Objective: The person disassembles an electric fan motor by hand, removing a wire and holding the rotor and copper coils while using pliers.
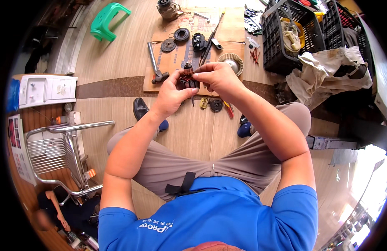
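The left hand (170,95) pinches the motor core (188,83), likely heavy, stiff, best held by its dark body, sparing fragile copper wire (187,72); the right hand's (220,79) grip I cannot tell.

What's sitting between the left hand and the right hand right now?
In the head view, a dark rotor with copper-coloured windings lies between them: the left hand grips it, and the right hand's fingertips are close at its side.

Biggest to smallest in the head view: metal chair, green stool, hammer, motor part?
1. Metal chair
2. Green stool
3. Hammer and motor part: too alike to rank; the part is held nearer the camera.
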### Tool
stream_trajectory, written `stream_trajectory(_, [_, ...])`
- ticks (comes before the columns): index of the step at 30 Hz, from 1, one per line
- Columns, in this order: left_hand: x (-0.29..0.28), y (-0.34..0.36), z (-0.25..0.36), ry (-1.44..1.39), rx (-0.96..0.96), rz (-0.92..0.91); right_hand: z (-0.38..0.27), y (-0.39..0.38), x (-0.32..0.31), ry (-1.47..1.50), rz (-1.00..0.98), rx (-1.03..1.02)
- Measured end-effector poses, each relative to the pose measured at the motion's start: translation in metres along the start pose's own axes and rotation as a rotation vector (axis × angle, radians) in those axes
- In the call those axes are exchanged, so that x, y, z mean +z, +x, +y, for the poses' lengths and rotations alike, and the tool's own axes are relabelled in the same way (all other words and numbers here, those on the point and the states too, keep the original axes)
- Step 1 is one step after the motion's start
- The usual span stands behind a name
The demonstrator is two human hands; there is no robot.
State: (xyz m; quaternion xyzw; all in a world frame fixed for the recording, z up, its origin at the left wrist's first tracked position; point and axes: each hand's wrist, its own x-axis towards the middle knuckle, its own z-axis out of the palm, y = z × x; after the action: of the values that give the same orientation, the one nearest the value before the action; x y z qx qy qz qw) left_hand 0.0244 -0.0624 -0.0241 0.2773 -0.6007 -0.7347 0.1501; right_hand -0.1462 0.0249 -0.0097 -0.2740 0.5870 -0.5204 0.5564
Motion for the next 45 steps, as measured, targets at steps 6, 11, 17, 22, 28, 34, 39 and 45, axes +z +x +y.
stream_trajectory(6, [-0.009, 0.003, -0.003, -0.148, -0.077, -0.071, -0.002, 0.001, 0.0, 0.047, -0.005, 0.05])
stream_trajectory(11, [-0.002, 0.002, -0.004, -0.003, -0.022, -0.006, 0.004, 0.003, -0.001, 0.072, 0.006, 0.055])
stream_trajectory(17, [0.005, 0.001, -0.001, 0.098, 0.009, 0.046, 0.006, 0.003, 0.0, 0.108, 0.0, 0.076])
stream_trajectory(22, [0.005, 0.002, 0.0, 0.162, 0.036, 0.081, 0.006, 0.004, 0.0, 0.11, -0.052, 0.087])
stream_trajectory(28, [-0.001, 0.005, -0.002, 0.171, 0.007, 0.153, 0.007, 0.0, 0.007, 0.069, -0.05, -0.014])
stream_trajectory(34, [0.005, 0.002, 0.001, 0.455, 0.033, 0.244, 0.007, -0.001, 0.01, -0.124, -0.068, -0.159])
stream_trajectory(39, [0.006, 0.003, -0.004, 0.574, 0.065, 0.324, 0.021, 0.006, 0.011, -0.143, -0.074, -0.232])
stream_trajectory(45, [-0.003, 0.003, 0.0, 0.097, -0.054, 0.038, 0.026, 0.01, 0.009, -0.264, 0.017, -0.351])
